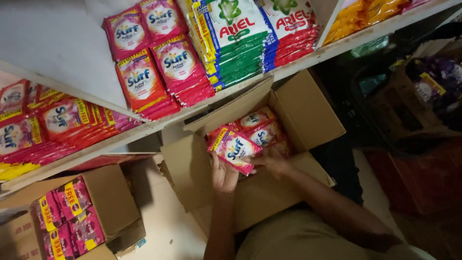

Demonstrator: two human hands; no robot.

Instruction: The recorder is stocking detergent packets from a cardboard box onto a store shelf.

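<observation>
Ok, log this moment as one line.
left hand: holds pink sachet stack | right hand: on stack, over open carton | shelf: stocked

White slanted shelf board (72,43): stacks of pink-red detergent sachets (154,62), green-and-white sachets (236,38) beside them. Lower shelf (91,149): more pink sachets (43,130). Pale floor (163,226): large open cardboard box (298,110), smaller open carton (108,197).
</observation>
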